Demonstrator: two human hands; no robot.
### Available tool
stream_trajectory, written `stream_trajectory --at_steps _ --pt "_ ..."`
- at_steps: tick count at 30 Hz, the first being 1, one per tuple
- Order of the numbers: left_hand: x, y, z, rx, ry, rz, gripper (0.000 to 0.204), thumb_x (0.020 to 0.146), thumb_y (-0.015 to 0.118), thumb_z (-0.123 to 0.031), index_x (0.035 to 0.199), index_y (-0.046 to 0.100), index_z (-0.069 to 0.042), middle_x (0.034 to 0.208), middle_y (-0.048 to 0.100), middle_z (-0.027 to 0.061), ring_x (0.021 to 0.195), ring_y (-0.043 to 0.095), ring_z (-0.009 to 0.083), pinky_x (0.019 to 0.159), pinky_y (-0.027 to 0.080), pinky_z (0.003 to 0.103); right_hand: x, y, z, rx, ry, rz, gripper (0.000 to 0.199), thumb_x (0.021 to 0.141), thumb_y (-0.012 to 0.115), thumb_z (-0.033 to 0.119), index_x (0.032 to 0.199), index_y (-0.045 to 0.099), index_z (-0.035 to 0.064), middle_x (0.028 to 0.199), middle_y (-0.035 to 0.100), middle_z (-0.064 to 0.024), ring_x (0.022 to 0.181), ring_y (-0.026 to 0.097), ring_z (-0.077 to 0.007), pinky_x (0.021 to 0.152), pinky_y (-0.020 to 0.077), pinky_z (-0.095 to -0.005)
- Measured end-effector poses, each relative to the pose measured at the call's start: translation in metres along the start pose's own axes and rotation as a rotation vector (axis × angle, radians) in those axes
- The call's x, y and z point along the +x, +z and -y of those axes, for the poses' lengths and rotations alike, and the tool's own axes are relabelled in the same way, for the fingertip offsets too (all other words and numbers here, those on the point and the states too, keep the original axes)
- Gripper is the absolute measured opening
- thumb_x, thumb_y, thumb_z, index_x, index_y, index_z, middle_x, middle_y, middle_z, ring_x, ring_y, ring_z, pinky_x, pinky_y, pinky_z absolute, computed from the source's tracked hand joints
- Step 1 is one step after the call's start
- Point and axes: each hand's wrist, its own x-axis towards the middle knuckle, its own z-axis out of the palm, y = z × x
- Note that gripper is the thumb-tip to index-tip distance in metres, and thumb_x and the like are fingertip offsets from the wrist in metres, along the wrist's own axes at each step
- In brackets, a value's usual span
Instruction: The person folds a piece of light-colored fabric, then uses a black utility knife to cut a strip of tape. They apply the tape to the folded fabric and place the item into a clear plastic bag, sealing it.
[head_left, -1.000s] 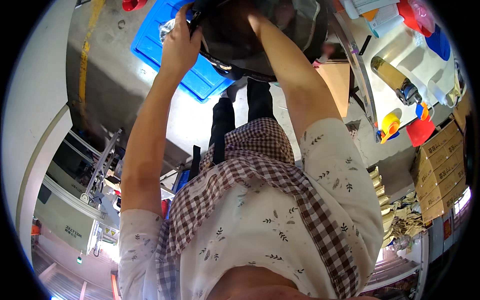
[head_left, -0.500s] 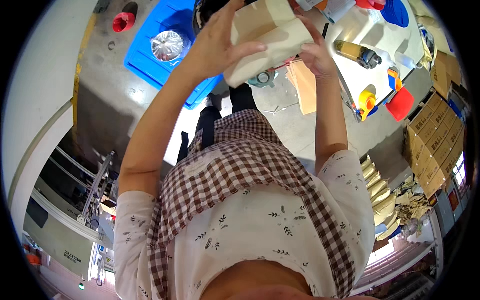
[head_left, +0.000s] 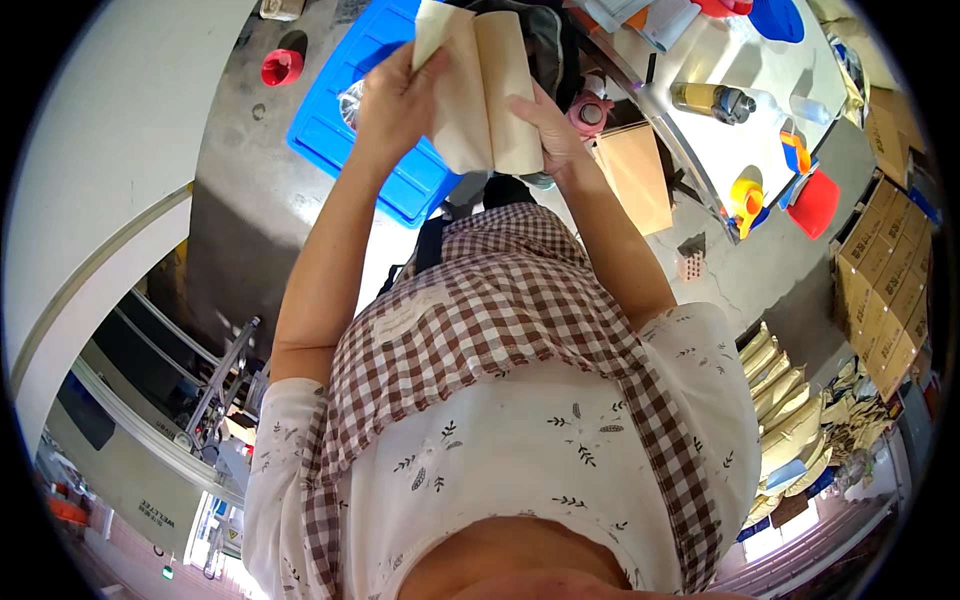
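My two hands hold a blank cream paper booklet (head_left: 508,85) up in front of me, split by a lengthwise crease into two upright halves. Its exact kind is not plain. My left hand (head_left: 393,110) grips the outer edge of the left half, fingers closed round it and partly hidden behind. At the other side, my right hand (head_left: 552,135) has its thumb on the front of the right half, with its fingers behind the paper. Behind the booklet is a dark open bag (head_left: 550,60), partly covered. A pink bottle (head_left: 590,112) stands just right of my right hand.
A blue plastic lid or bin (head_left: 405,195) lies left, with a clear plastic-wrapped thing (head_left: 350,103) on it. The white table (head_left: 690,150) at right carries a yellowish bottle (head_left: 712,102) and a yellow scoop (head_left: 746,203). Cartons (head_left: 885,290) and sacks (head_left: 785,400) are stacked far right.
The booklet has turned from slanted to upright and its halves have spread apart. My left hand has shifted to its outer edge; my right hand has moved left and lower.
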Motion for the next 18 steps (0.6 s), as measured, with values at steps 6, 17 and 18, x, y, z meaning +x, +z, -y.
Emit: stream_trajectory --at_steps 6,17,18 --pt "0.006 -0.035 0.028 -0.548 -0.023 -0.193 0.036 0.103 0.064 -0.038 0.114 0.070 -0.004 0.094 0.071 0.0013 0.086 0.067 0.0110 0.076 0.054 0.026 -0.008 -0.013 0.019 0.260 0.119 0.055 0.058 0.091 0.065 0.016 0.145 0.050 0.0042 0.128 0.066 -0.0091 0.112 0.067 -0.0207 0.096 0.0565 -0.0392" --pt "0.022 -0.014 0.030 -1.260 -0.120 -0.071 0.062 0.111 0.028 -0.053 0.089 0.058 -0.003 0.091 0.061 0.0119 0.102 0.056 0.0289 0.106 0.043 0.043 0.017 0.050 -0.039 -0.244 -0.137 -0.177 0.069 0.082 0.083 0.017 0.136 0.049 -0.0070 0.123 0.065 -0.0164 0.108 0.066 -0.0209 0.089 0.0550 -0.0340" --pt "0.024 -0.013 0.033 -1.301 -0.102 -0.075 0.063 0.111 0.028 -0.054 0.080 0.054 -0.005 0.079 0.058 0.0091 0.094 0.054 0.0275 0.103 0.044 0.043 0.023 0.059 -0.046 -0.251 -0.146 -0.201 0.068 0.082 0.083 0.017 0.136 0.049 -0.0071 0.123 0.065 -0.0165 0.108 0.066 -0.0213 0.089 0.0549 -0.0341"
